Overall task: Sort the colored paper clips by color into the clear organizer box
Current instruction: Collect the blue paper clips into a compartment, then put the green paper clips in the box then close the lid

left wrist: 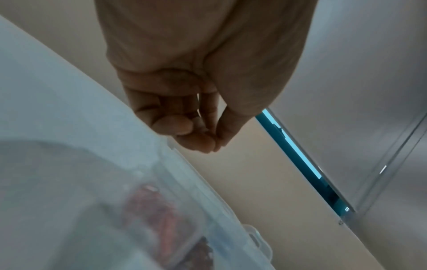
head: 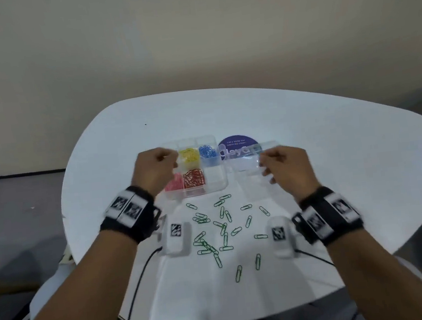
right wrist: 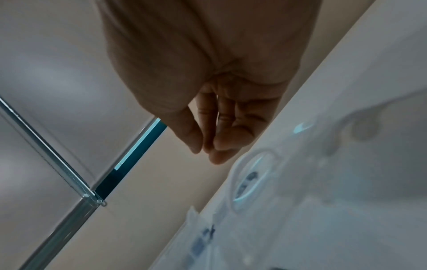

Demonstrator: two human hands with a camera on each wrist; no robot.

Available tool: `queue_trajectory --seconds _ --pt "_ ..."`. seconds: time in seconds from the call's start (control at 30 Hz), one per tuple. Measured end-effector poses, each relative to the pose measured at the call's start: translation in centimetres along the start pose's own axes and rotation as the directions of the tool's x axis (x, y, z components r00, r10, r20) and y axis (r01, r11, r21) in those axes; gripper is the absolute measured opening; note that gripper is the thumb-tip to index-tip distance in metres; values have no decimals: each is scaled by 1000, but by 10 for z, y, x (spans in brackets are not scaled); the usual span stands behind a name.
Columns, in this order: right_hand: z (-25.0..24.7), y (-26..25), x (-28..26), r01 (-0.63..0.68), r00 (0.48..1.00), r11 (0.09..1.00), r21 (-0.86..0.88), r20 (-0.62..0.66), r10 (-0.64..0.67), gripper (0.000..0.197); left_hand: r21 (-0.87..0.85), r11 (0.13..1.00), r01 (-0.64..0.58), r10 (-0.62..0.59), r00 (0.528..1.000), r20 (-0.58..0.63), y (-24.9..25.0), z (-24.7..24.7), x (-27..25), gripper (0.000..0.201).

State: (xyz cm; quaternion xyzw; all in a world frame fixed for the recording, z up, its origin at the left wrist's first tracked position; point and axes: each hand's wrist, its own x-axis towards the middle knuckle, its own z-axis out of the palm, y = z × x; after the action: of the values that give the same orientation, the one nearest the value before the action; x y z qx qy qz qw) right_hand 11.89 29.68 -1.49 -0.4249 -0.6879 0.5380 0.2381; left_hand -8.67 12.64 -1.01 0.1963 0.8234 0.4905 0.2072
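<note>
**Green clips left to sort**

On the table [head: 333, 147], green clips [head: 220, 232] lie loose just before the box [head: 220, 185]; yellow, blue, pink, red already in cells. L hand [head: 153, 171] over box, fingers curled, contents can't tell. R hand [head: 283, 167] over clear lid [head: 244, 161], fingertips together; holding anything? Can't tell.

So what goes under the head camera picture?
Green paper clips wait on the table beside a half-filled box.
</note>
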Motion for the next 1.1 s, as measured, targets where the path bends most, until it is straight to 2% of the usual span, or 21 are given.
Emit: queue_trajectory --seconds 0.07,0.13,0.23,0.3,0.37,0.43,0.5,0.57,0.67,0.73,0.77,0.83,0.9,0.93,0.97,1.03,1.1 --pt "-26 15 -26 -25 1000 999 -35 -12 24 7 11 1000 -17 18 999 -34 -21 -23 -18 8" --pt "-47 30 -50 -79 996 990 -118 26 83 7 73 997 3 -2 1000 -13 -43 -40 -38 6" --pt "-67 50 -77 -162 975 955 -247 110 194 9 167 980 110 -124 989 77 -72 -51 -68 6" --pt "-65 61 -85 -197 969 947 -253 96 227 11 192 969 153 -171 982 80 -86 -45 -80 8" --pt "-49 66 -88 -199 971 947 -253 75 225 9 149 981 127 -143 985 99 -88 -31 -89 8" --pt "-20 64 -93 -160 973 954 -253 120 195 9 100 993 63 -80 981 177 -79 -11 -100 8" --pt "11 59 -101 -74 965 956 -284 221 141 13 86 996 32 -52 967 251 -70 8 -111 10" --pt "24 47 -106 11 961 947 -322 264 78 12 82 997 9 -29 966 255 -64 17 -116 12" --pt "11 36 -100 100 988 930 -353 148 -51 10 48 997 -54 44 983 180 -64 9 -112 23" --pt "-4 41 -91 62 994 914 -402 111 -19 20 1 999 -49 47 971 235 -65 1 -111 31" --pt "-7 45 -90 24 989 901 -432 144 43 29 -5 1000 -24 24 952 305 -68 1 -110 37" --pt "-1 52 -98 30 950 881 -472 287 121 44 64 998 16 -44 892 450 -71 8 -113 49" --pt "17 51 -115 154 893 870 -468 443 81 48 122 992 -29 -45 825 564 -65 19 -122 54" --pt "26 50 -122 220 869 867 -448 493 34 48 132 989 -70 -21 808 588 -62 25 -125 55" --pt "32 46 -126 282 854 857 -430 520 -20 47 115 988 -102 11 795 606 -57 29 -125 54" --pt "41 33 -119 371 845 833 -410 521 -120 44 133 980 -147 41 808 588 -50 33 -115 54" --pt "50 19 -100 395 843 805 -443 523 -126 43 220 957 -190 29 815 578 -46 30 -97 57"
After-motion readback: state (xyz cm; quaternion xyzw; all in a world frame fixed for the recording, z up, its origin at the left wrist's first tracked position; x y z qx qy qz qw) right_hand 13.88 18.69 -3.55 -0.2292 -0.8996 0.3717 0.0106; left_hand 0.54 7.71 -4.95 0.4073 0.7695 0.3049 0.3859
